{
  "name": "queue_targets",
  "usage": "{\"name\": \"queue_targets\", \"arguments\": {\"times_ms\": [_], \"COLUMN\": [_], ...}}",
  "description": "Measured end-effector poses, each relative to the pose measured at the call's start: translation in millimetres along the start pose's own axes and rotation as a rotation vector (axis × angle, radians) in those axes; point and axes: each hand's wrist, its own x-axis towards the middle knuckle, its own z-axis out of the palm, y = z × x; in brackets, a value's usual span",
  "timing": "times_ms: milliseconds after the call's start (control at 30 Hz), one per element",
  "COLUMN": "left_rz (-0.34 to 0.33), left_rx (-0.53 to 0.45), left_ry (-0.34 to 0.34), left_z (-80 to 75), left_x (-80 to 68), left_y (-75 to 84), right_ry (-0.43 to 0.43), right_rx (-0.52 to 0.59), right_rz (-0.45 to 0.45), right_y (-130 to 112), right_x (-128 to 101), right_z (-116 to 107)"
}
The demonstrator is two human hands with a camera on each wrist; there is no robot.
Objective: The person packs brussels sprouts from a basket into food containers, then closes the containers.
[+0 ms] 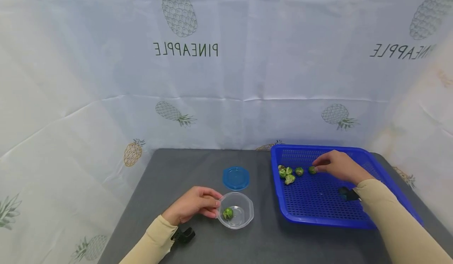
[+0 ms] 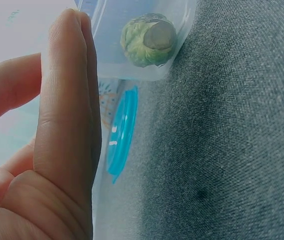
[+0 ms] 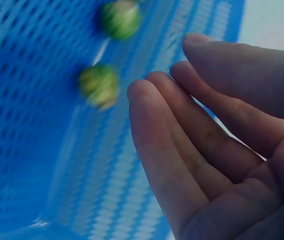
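The left hand (image 1: 192, 208) rests on the grey worktop (image 1: 159, 185) at the left side of the clear plastic container (image 1: 236, 210). Its fingers lie straight and close together, flat against the container wall, apparently steadying the light container so it cannot slide. One Brussels sprout (image 1: 228, 213) lies inside, against the wall nearest that hand. Behind the container, a blue lid (image 1: 236, 178) lies flat on the worktop, apart from it, leaving the mouth uncovered. To the right stands the blue perforated basket (image 1: 354, 216), holding a loose group of sprouts (image 1: 287, 173) near its far left corner. The right hand (image 1: 339, 165) reaches into the basket, fingers loosely extended and slightly parted, fingertips at the rightmost sprout (image 1: 312, 170). Whether they touch or pinch it cannot be told; the wrist view shows the palm empty
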Motion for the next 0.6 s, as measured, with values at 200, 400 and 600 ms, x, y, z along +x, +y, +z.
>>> {"name": "queue_targets", "arguments": {"times_ms": [200,400,600], "left_rz": [-0.007,-0.018,-0.004], "left_rx": [-0.010,-0.023,-0.028], "left_ry": [0.004,0.002,-0.008], "left_z": [-0.5,-1.1,-1.9], "left_x": [0.0,-1.5,0.0], "left_y": [-0.3,-0.6,-1.2], "right_ry": [-0.009,-0.051,-0.056], "right_rx": [0.030,0.106,0.143], "right_rz": [0.064,0.128,0.146], "right_y": [31,45,53], "right_x": [5,14,23], "right_z": [-1,0,6]}}
